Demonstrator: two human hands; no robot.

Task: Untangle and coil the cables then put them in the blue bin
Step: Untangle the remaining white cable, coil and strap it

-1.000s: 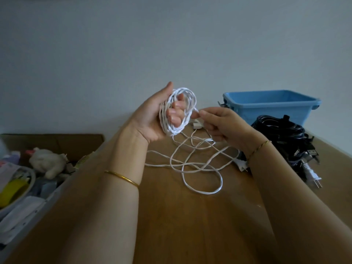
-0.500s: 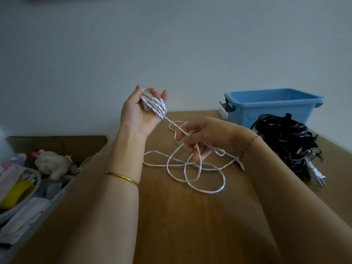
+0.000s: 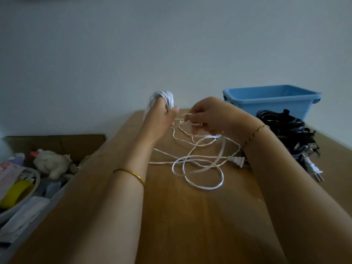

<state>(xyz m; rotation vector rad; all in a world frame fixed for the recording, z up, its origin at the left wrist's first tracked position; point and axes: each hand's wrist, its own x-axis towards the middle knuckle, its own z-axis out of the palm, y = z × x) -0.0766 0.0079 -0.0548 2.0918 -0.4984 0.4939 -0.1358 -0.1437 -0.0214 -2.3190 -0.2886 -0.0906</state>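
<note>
My left hand [image 3: 159, 119] is raised above the wooden table [image 3: 190, 216], back toward me, with a coil of white cable [image 3: 162, 98] wound round its fingers. The rest of that white cable lies in loose loops [image 3: 200, 164] on the table, ending in a white two-pin plug [image 3: 237, 160]. My right hand [image 3: 211, 116] pinches a strand of the white cable just right of the left hand. A blue bin [image 3: 272, 101] stands at the back right. A bundle of black cables [image 3: 282, 126] lies in front of it.
A cardboard box [image 3: 57, 143] to the left of the table holds a plush toy [image 3: 51, 162], a yellow tape roll [image 3: 15, 191] and papers. A grey plug [image 3: 312, 170] from the black bundle lies near the table's right edge. A plain wall stands behind.
My left hand has turned its back toward me, with the coil now on its far side. My right hand has risen from the table loops toward the left hand, drawing cable with it.
</note>
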